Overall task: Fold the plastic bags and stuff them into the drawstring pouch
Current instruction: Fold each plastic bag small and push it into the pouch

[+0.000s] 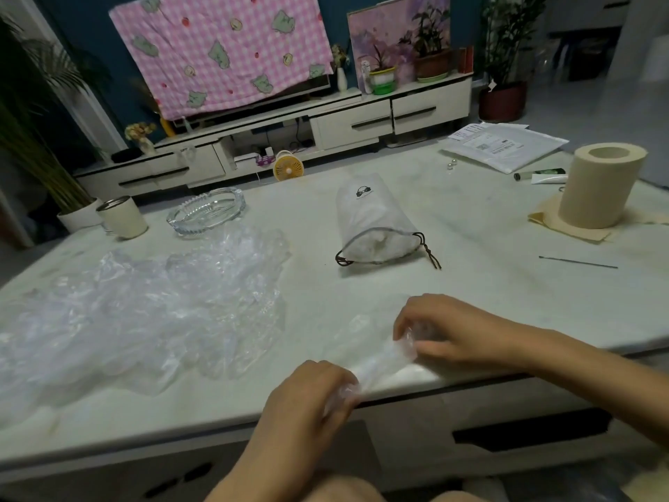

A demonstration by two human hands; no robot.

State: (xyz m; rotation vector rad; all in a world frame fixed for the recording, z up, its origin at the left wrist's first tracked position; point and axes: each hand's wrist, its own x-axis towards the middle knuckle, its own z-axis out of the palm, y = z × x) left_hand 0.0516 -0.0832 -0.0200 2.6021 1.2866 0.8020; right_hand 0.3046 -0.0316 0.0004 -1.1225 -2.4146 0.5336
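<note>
- Loose plastic bags [152,309]: heaped on surface [506,255], left side.
- Left hand [307,389]: fingers curled, pinching near end of folded bag strip [380,367] at the surface edge.
- Drawstring pouch [373,226]: lying mid-surface, mouth open, partly stuffed.
- Right hand [445,331]: fingers pinching the strip's other end.

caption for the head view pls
Left hand and right hand grip a clear bag, pouch and bag pile beyond.
</note>
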